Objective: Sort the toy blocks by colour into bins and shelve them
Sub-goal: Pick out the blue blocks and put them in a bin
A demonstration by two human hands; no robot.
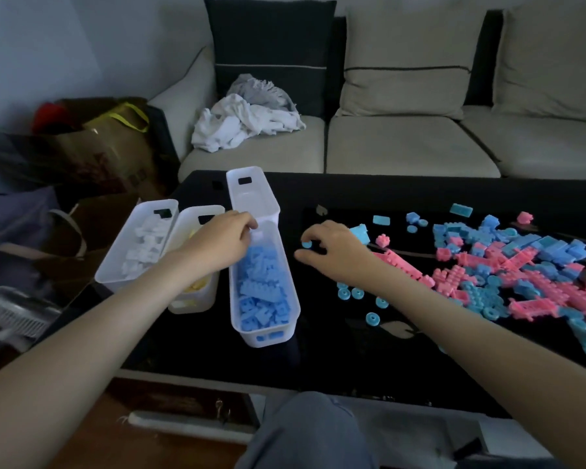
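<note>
Pinching, just right of the long white plastic bin of blue blocks point(268, 336), a small round blue plastic block point(307, 244) between fingertips of the right hand point(337, 253); curling the left hand point(222, 243) over that bin's far end, hold unclear. Probably needing next a short carry left and a drop, mixed pink-and-blue block pile point(508, 262) waiting beyond.

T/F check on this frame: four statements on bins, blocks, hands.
1. The blue-block bin holds blue blocks. True.
2. The pink blocks are already binned. False: they lie loose on the table, and the empty bin holds nothing.
3. The right hand pinches a small blue round piece. True.
4. The left hand is over the white blocks. False: it is over the blue-block bin's far end.
</note>
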